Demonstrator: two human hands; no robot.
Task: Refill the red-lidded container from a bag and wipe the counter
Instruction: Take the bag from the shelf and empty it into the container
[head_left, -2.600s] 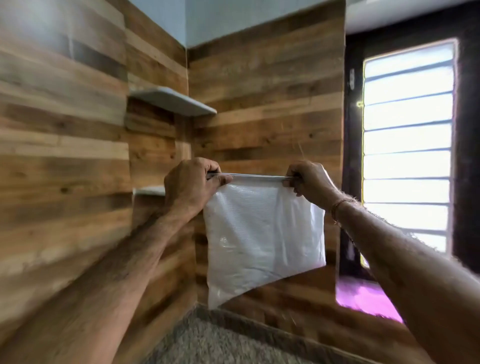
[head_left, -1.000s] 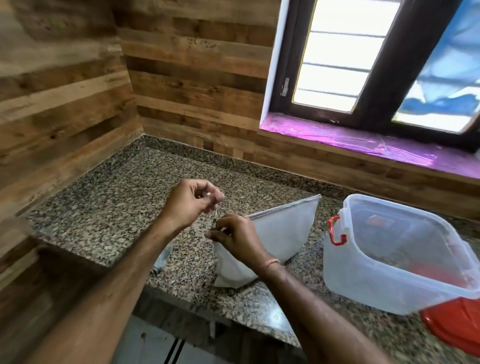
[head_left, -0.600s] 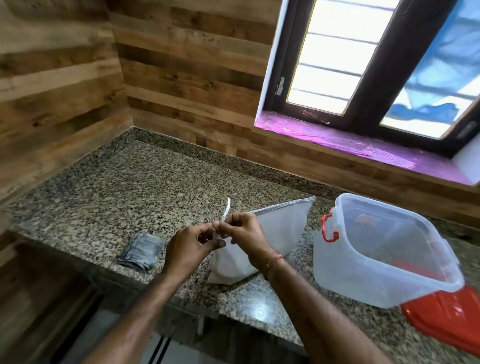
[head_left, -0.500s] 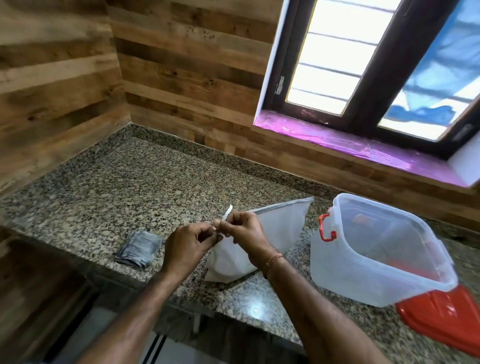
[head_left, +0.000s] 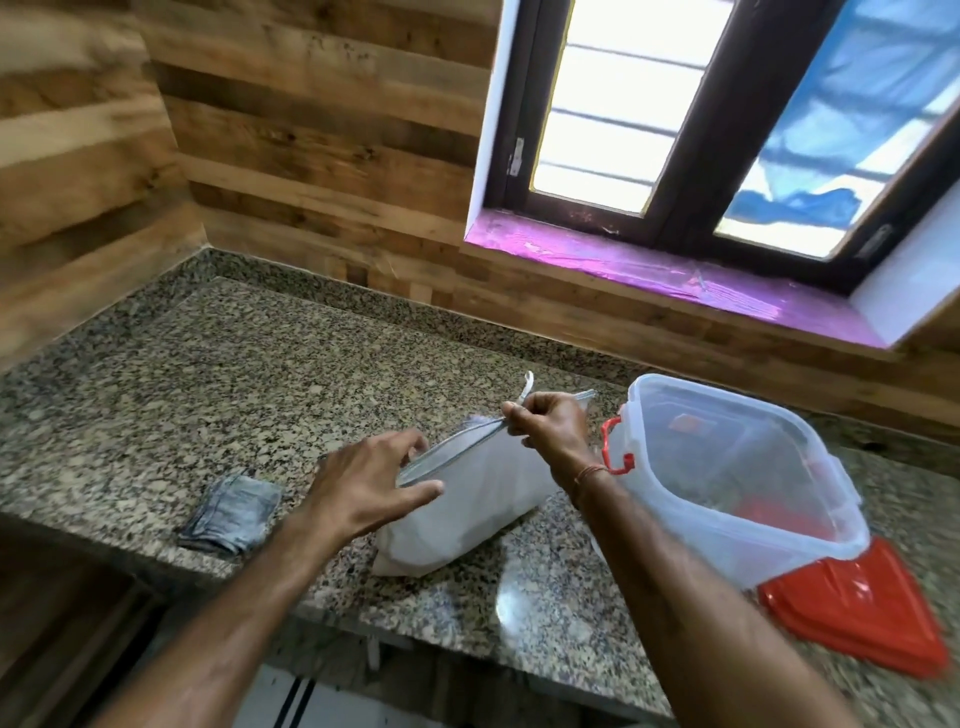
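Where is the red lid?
In the head view, the red lid lies on the granite counter at the far right, beside the near corner of the clear container.

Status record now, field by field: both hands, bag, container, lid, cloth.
left hand: fingers spread, at the bag's left end
right hand: pinches the strip at the bag's top edge
bag: white, on the counter, left of the container
strip: free end curls up above the right hand
container: clear, open, red latch facing the bag
lid: red, off, on the counter at the container's near right corner
cloth: folded, grey, left of the bag, untouched
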